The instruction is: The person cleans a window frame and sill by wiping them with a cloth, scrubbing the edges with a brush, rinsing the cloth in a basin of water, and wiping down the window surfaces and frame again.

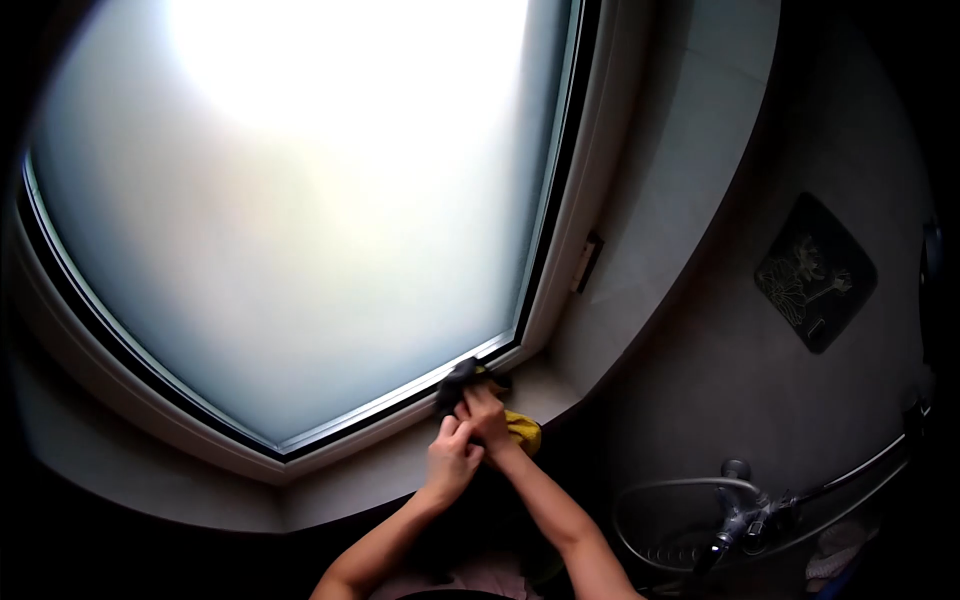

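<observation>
A dark grey and yellow cloth [523,430] is bunched at the lower right corner of the window frame [400,408]. My right hand [486,414] is closed around it, with the dark part pressed against the frame and the yellow part hanging out beside my wrist. Whether this is one two-coloured cloth or two, I cannot tell. Just left of it and slightly lower, my left hand [453,462] has its fingers curled in and meets the right hand. What the left fingers grip, if anything, is hidden.
Bright frosted glass [300,240] fills the window above a pale sill [390,470]. A handle or latch [587,262] sits on the right of the frame. On the dark wall are a flower-patterned plate [817,272] and a shower mixer tap [742,520] with its looped hose [640,487].
</observation>
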The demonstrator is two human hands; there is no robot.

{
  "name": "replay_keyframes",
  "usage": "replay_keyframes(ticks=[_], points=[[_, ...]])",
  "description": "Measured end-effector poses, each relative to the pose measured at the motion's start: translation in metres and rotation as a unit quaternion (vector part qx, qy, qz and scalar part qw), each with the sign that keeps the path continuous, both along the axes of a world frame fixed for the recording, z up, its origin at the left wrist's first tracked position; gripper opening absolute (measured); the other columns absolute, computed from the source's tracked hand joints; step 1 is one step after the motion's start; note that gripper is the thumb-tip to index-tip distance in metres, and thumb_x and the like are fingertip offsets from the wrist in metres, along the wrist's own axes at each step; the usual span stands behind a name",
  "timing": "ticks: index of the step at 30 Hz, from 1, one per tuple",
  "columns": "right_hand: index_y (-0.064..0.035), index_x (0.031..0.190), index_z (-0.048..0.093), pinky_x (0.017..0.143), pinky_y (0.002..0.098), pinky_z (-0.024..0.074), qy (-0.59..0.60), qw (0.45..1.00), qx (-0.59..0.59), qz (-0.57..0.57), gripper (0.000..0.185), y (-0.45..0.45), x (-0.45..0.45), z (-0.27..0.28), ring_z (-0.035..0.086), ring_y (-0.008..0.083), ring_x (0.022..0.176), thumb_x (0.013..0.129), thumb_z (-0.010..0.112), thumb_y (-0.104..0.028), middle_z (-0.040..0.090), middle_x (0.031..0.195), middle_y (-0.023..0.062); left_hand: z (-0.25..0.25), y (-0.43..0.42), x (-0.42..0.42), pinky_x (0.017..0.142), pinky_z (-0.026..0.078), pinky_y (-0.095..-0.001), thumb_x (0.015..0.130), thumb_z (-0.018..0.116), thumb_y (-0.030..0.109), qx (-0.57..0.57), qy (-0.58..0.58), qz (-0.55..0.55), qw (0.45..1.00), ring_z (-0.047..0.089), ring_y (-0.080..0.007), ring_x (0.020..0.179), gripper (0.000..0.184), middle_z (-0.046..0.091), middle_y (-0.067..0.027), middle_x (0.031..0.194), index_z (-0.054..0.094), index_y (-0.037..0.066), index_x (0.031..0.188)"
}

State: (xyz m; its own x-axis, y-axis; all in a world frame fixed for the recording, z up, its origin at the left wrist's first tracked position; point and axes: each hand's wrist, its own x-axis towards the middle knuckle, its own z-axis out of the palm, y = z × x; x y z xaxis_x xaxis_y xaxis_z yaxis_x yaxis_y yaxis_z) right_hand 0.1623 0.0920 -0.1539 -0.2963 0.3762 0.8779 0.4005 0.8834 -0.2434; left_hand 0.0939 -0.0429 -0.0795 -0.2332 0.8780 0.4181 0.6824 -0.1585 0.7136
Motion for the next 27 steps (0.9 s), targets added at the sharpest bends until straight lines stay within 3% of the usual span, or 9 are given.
replay_keyframes(ticks=[4, 7, 9, 12, 14, 17, 19, 22, 27], points=[[-0.0013, 0.098, 0.068, 0.069, 0.0434, 0.0579, -0.167, 0.984, 0.044, 0.038, 0.019, 0.042, 0.051, 0.03, 0.067, 0.0345, 0.082, 0.082, 0.068, -0.011, 0.063, 0.096, 0.0165, 0.005, -0.006, -0.004, 0.067, 0.053, -0.0441, 0.08, 0.066, 0.003, -0.059, -0.016, -0.002, 0.998, 0.064, -0.0347, 0.078, 0.02, 0.055, -0.0144, 0.093, 0.067, 0.007, 0.1], [0.0005, 0.099, 0.066, 0.069, 0.046, 0.0574, -0.134, 0.987, -0.036, -0.081, 0.018, 0.052, 0.065, 0.041, 0.066, 0.0372, 0.084, 0.086, 0.064, -0.011, 0.063, 0.101, 0.0183, -0.006, 0.009, 0.004, 0.073, 0.054, -0.0443, 0.085, 0.063, 0.0, 0.005, -0.037, -0.045, 0.998, 0.065, -0.0372, 0.085, 0.031, 0.059, -0.0174, 0.103, 0.069, 0.01, 0.114], [0.0034, 0.105, 0.063, 0.072, 0.049, 0.0568, 0.023, 0.97, -0.182, -0.158, 0.023, 0.028, 0.039, 0.045, 0.065, 0.0404, 0.09, 0.089, 0.061, -0.012, 0.062, 0.105, 0.0203, -0.015, 0.005, -0.002, 0.073, 0.054, -0.0443, 0.085, 0.063, 0.0, -0.006, -0.024, -0.025, 0.999, 0.065, -0.0379, 0.085, 0.03, 0.06, -0.0176, 0.102, 0.069, 0.009, 0.113], [0.006, 0.122, 0.059, 0.085, 0.0487, 0.056, -0.034, 0.985, -0.155, -0.061, 0.041, -0.01, 0.006, 0.015, 0.063, 0.0491, 0.096, 0.086, 0.065, -0.014, 0.059, 0.118, 0.0327, -0.032, -0.021, -0.015, 0.073, 0.054, -0.045, 0.084, 0.064, 0.0, -0.022, 0.003, 0.005, 1.0, 0.064, -0.0393, 0.084, 0.029, 0.06, -0.0178, 0.101, 0.068, 0.007, 0.112], [0.0032, 0.115, 0.063, 0.076, 0.0445, 0.0579, -0.106, 0.981, -0.124, 0.107, 0.035, -0.031, 0.001, 0.024, 0.066, 0.0404, 0.089, 0.084, 0.067, -0.011, 0.063, 0.103, 0.0226, -0.034, -0.04, -0.02, 0.074, 0.054, -0.045, 0.083, 0.064, 0.0, -0.084, 0.005, 0.007, 0.996, 0.064, -0.0392, 0.086, 0.03, 0.06, -0.0181, 0.103, 0.067, 0.005, 0.113], [-0.003, 0.091, 0.063, 0.059, 0.0364, 0.0555, -0.146, 0.981, 0.032, 0.124, 0.008, -0.001, 0.018, 0.051, 0.066, 0.0267, 0.079, 0.083, 0.063, -0.004, 0.063, 0.093, 0.0115, -0.02, -0.036, -0.003, 0.076, 0.054, -0.0444, 0.081, 0.065, 0.0, -0.068, 0.032, 0.017, 0.997, 0.064, -0.0388, 0.09, 0.032, 0.059, -0.0178, 0.104, 0.066, 0.005, 0.113], [-0.0032, 0.084, 0.062, 0.063, 0.0383, 0.0573, -0.16, 0.986, 0.035, 0.042, 0.004, 0.026, 0.046, 0.047, 0.067, 0.0299, 0.083, 0.082, 0.064, -0.003, 0.064, 0.095, 0.0132, -0.016, -0.024, 0.007, 0.076, 0.055, -0.0435, 0.082, 0.064, -0.003, -0.039, 0.013, -0.016, 0.999, 0.065, -0.0366, 0.087, 0.032, 0.059, -0.0166, 0.103, 0.068, 0.005, 0.113], [-0.0011, 0.101, 0.065, 0.076, 0.0475, 0.0576, -0.119, 0.983, -0.085, -0.112, 0.021, 0.055, 0.081, 0.018, 0.066, 0.0427, 0.09, 0.082, 0.07, -0.009, 0.062, 0.114, 0.0245, -0.009, -0.009, 0.018, 0.077, 0.055, -0.0428, 0.083, 0.063, -0.003, -0.01, 0.007, -0.027, 1.0, 0.065, -0.0345, 0.089, 0.037, 0.059, -0.015, 0.105, 0.067, 0.007, 0.119], [0.0033, 0.115, 0.061, 0.088, 0.0501, 0.052, -0.014, 0.977, -0.198, -0.081, 0.035, 0.005, 0.023, 0.04, 0.06, 0.0481, 0.103, 0.082, 0.066, -0.003, 0.062, 0.11, 0.028, -0.009, -0.044, -0.01, 0.077, 0.055, -0.0428, 0.085, 0.065, 0.001, -0.024, 0.057, -0.012, 0.998, 0.064, -0.0358, 0.089, 0.032, 0.059, -0.0151, 0.105, 0.066, 0.006, 0.117]])
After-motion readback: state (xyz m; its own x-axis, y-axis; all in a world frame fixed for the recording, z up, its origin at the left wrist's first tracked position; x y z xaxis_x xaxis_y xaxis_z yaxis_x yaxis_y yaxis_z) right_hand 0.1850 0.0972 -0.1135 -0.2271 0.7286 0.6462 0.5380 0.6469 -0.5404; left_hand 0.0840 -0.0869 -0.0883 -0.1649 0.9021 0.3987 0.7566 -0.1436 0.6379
